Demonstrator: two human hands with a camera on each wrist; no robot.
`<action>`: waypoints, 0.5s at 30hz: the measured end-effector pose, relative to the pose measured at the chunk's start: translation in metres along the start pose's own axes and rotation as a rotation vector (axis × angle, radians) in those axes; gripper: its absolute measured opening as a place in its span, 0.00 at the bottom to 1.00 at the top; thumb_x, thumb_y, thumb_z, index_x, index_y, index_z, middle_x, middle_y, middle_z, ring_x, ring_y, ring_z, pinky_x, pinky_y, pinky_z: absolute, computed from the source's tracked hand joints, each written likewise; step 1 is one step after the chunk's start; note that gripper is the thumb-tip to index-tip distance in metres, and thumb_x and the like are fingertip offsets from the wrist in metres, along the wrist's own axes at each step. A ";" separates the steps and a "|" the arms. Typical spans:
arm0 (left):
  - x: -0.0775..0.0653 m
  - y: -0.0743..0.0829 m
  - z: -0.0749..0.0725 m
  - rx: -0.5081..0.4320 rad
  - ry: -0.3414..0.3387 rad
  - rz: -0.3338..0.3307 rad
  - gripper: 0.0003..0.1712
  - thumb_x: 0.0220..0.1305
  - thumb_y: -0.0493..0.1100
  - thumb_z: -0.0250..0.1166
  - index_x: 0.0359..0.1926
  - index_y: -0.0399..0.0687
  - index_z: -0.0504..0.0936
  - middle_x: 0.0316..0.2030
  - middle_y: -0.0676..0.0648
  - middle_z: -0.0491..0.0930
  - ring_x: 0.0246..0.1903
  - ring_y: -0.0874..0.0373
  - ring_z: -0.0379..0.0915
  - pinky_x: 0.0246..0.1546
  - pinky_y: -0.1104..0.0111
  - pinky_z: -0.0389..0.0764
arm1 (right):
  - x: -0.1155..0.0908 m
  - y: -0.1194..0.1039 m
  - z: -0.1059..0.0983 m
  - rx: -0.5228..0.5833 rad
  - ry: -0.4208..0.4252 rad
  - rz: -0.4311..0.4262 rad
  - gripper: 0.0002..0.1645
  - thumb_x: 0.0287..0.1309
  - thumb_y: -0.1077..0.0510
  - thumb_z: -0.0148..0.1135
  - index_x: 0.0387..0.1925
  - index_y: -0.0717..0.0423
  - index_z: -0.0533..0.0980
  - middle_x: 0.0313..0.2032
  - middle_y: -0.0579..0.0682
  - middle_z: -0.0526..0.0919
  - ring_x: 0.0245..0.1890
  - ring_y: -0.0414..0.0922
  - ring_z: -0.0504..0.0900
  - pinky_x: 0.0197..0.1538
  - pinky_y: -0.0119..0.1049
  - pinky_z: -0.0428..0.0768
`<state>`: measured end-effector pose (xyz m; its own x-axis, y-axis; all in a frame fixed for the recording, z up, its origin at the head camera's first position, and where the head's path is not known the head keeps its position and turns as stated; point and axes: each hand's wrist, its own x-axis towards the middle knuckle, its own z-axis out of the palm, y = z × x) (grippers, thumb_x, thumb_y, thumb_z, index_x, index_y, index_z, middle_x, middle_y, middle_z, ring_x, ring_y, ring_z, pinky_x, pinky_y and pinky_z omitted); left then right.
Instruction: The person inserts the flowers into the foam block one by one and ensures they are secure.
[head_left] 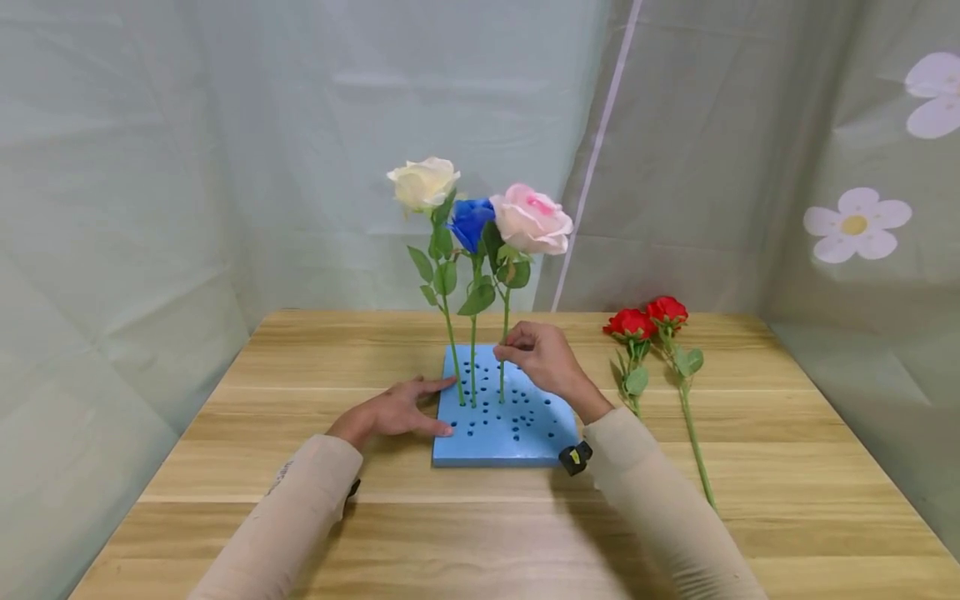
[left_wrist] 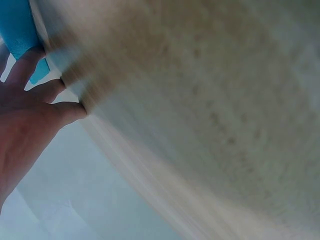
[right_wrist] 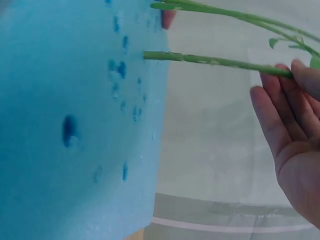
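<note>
Head view: blue board [head_left: 487,448] lies on wood table [head_left: 420,533]. 3 roses stand in it, stems down in holes: white rose [head_left: 423,185] on L, blue rose [head_left: 471,223] in mid, pink rose [head_left: 531,221] on R, blooms high above board. R hand [head_left: 546,360] is over board, thumb + fingertips pinching pink rose's stem partway up. L hand [head_left: 399,408] is at board's L edge, fingers & thumb spread, touching board, no stem in it. 2 red roses, one [head_left: 630,323] nearer board & one [head_left: 667,310] further out, lie on table R of board. Blk wrist unit [head_left: 575,457] on R arm shows at board's front R corner. Grey curtain [head_left: 690,167] w/ flower print is behind & R of board.

L wrist view: L hand's fingers spread; one reaches board's corner, others apart from it. Rest blurry.

R wrist view: pink rose's stem runs from board to R hand, pinched btwn thumb & fingers well off board's surface. 2 more stems alongside, not gripped.
</note>
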<state>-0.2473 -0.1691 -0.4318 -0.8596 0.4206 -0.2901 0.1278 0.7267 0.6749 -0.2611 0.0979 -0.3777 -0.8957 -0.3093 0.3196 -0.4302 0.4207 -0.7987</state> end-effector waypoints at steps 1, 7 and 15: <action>0.000 0.000 0.000 0.001 0.001 0.000 0.54 0.52 0.63 0.75 0.77 0.64 0.60 0.76 0.37 0.50 0.76 0.36 0.35 0.68 0.35 0.47 | 0.000 0.000 0.001 0.001 0.010 -0.002 0.06 0.60 0.61 0.70 0.31 0.61 0.82 0.30 0.50 0.88 0.33 0.53 0.86 0.36 0.38 0.82; 0.000 0.000 0.000 -0.003 0.007 -0.003 0.54 0.51 0.64 0.76 0.77 0.64 0.60 0.76 0.37 0.50 0.76 0.36 0.34 0.68 0.35 0.47 | -0.002 -0.003 0.006 0.012 0.100 0.012 0.10 0.58 0.56 0.73 0.30 0.59 0.83 0.28 0.49 0.87 0.28 0.44 0.85 0.34 0.37 0.83; -0.001 0.000 0.001 -0.015 0.008 0.002 0.53 0.52 0.63 0.76 0.76 0.64 0.61 0.77 0.37 0.50 0.76 0.36 0.34 0.68 0.35 0.47 | -0.004 -0.005 0.006 -0.009 0.169 -0.018 0.08 0.60 0.58 0.71 0.30 0.61 0.85 0.27 0.50 0.88 0.26 0.43 0.85 0.29 0.36 0.81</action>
<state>-0.2465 -0.1688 -0.4317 -0.8631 0.4180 -0.2834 0.1225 0.7177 0.6855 -0.2547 0.0917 -0.3779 -0.8939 -0.1696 0.4150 -0.4463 0.4246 -0.7877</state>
